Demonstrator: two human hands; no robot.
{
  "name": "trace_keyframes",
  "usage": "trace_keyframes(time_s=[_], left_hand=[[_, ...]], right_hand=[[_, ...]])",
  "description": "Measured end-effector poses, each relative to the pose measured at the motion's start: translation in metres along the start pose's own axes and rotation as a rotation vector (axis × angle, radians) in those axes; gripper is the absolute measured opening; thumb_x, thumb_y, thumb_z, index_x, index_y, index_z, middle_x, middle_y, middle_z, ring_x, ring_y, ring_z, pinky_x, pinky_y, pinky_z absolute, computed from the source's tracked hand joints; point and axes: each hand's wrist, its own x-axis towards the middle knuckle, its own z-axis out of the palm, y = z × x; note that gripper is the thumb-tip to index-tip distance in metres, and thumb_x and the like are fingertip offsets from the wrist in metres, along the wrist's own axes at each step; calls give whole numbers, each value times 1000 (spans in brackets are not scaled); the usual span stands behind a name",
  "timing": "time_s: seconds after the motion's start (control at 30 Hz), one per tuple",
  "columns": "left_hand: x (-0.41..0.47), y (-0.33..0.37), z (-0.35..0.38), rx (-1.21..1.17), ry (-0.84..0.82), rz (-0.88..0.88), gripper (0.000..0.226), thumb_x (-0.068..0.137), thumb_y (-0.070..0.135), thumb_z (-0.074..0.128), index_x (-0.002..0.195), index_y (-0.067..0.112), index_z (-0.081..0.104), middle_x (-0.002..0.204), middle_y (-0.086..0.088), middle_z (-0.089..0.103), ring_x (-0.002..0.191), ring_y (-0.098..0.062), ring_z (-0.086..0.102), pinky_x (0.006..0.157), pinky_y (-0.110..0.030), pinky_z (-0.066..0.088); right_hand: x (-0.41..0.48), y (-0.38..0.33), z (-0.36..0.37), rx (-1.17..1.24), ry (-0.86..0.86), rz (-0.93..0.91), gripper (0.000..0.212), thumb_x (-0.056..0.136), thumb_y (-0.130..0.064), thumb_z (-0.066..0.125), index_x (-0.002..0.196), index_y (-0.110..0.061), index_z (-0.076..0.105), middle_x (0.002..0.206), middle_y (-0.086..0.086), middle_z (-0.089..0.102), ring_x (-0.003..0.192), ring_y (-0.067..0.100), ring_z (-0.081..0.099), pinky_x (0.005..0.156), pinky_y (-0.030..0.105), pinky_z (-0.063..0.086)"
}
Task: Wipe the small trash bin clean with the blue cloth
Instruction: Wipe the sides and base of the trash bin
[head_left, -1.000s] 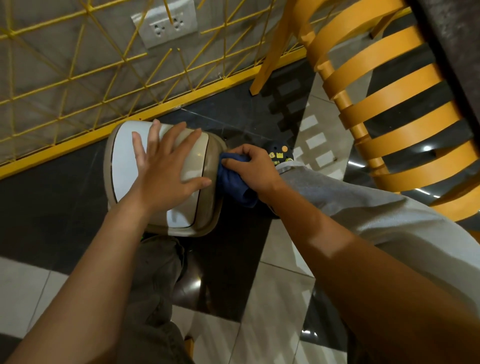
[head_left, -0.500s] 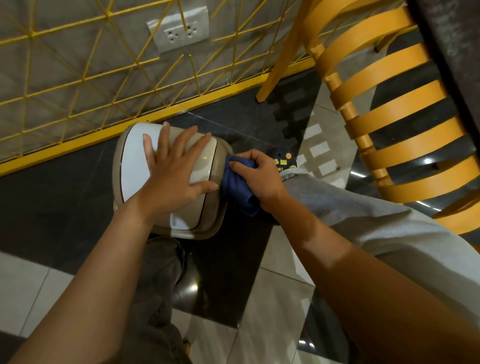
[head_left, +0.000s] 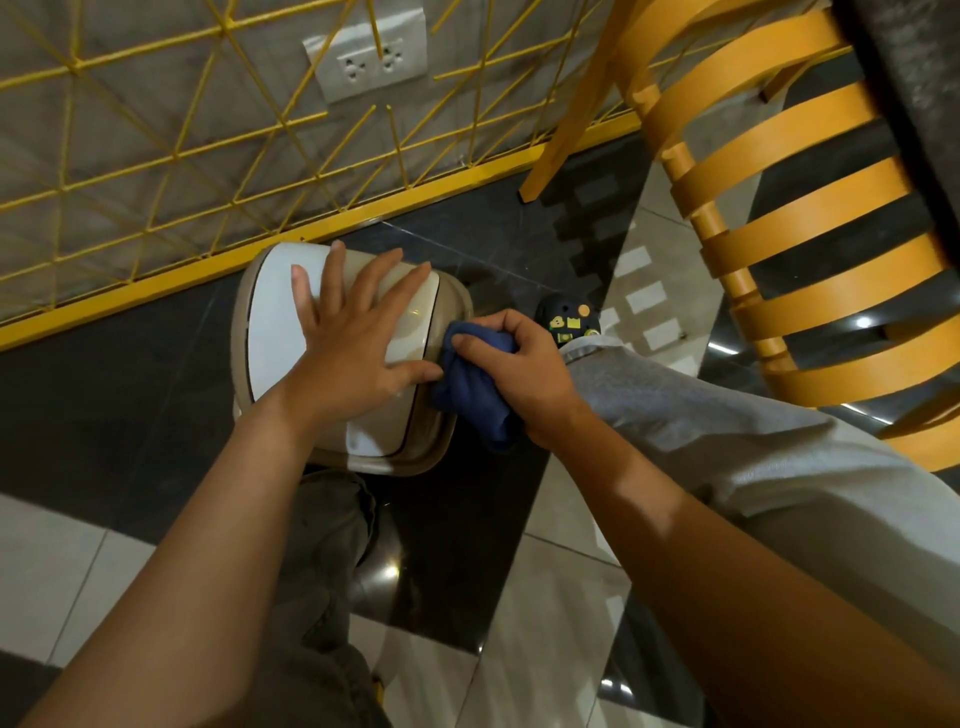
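The bin (head_left: 332, 358) stands on the dark floor (head_left: 104, 405) near the middle of the frame, a bit to the left. It has a white lid and a tan rim. The left hand (head_left: 353, 343) lies flat on the lid with its fingers spread out straight, pressing down, not gripping. The right hand (head_left: 524, 374) is just to the right of the bin. Its fingers are curled tight round the blue cloth (head_left: 472, 389), which is bunched up and touches the bin's right side. Behind the bin, across the upper left, a yellow wire fence (head_left: 182, 156) runs along the wall, and a white socket (head_left: 369, 65) sits at the top. An orange chair (head_left: 795, 218) fills the upper right. A grey trouser leg (head_left: 727, 431) lies under the right arm. A small black shoe (head_left: 569, 317) with yellow shapes is just right of the cloth.
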Motion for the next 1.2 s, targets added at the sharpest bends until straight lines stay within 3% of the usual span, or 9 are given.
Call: trace_keyframes(time_s=[0.2,0.33,0.57,0.9,1.2], left_hand=[[0,-2,0,-14,7,-2,89,65,62,45,145,33,17,156,2,8,141,-32,-19,106,-52,-22],[0,-1,0,-46,6,-16,86,67,61,44,144,35,18,156,4,8,140,-29,-20,105,-52,-23],[1,1,3,-29,38,-62,86,66,63,45,144,38,19,155,5,11,141,-29,-17,107,-52,-21],[1,3,-1,-36,17,-58,90,64,65,49,144,38,17,156,4,9,141,-30,-17,107,-49,-22],[3,5,-3,-40,6,-67,88,73,54,67,143,41,15,155,6,8,141,-29,-19,107,-51,-22]], right_hand=[[31,8,1,-132,77,93,16,83,-10,65,97,-3,60,96,13,65,96,26,62,89,36,51],[48,-2,2,-353,61,53,16,82,-12,64,94,-9,55,94,5,59,89,16,55,75,27,42],[23,9,16,-558,75,43,23,81,-11,62,101,-3,56,106,18,60,87,22,54,67,23,33],[10,12,20,-570,106,19,18,80,-8,62,97,-5,58,102,16,60,90,23,58,71,26,40],[76,-30,17,-855,128,-150,10,84,-3,56,93,-6,60,108,17,58,97,33,57,81,41,48]])
